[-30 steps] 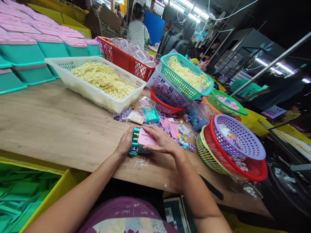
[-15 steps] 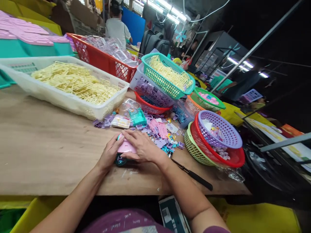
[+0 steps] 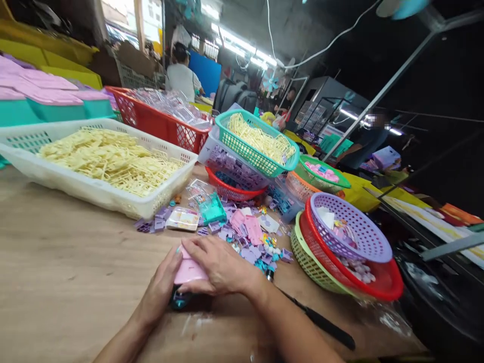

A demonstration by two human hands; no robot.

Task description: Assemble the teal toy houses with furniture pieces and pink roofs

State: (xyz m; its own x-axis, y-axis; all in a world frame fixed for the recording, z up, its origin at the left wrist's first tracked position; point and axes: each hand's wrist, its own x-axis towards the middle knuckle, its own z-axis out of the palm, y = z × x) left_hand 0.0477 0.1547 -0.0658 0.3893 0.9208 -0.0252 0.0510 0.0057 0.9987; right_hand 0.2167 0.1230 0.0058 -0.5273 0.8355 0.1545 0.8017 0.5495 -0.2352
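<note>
A small teal toy box with a pink lid (image 3: 188, 273) rests on the wooden table (image 3: 68, 272). My left hand (image 3: 161, 285) wraps round its left side, thumb against the lid's edge. My right hand (image 3: 219, 264) lies over the top of the pink lid, fingers curled down on it. Only the lid's near-left corner and a bit of the teal base below it show. Just beyond my hands lie loose pink, purple and teal plastic pieces (image 3: 249, 234).
A white basket of pale yellow parts (image 3: 102, 161) stands at the back left, a red crate (image 3: 159, 118) behind it. Stacked coloured baskets (image 3: 340, 242) crowd the right. A black-handled tool (image 3: 317, 320) lies by my right forearm. A person (image 3: 181, 75) stands far back.
The camera tilted up and nearer to the table. My hands stayed clamped on the box, with the right hand settling further over the pink lid.
</note>
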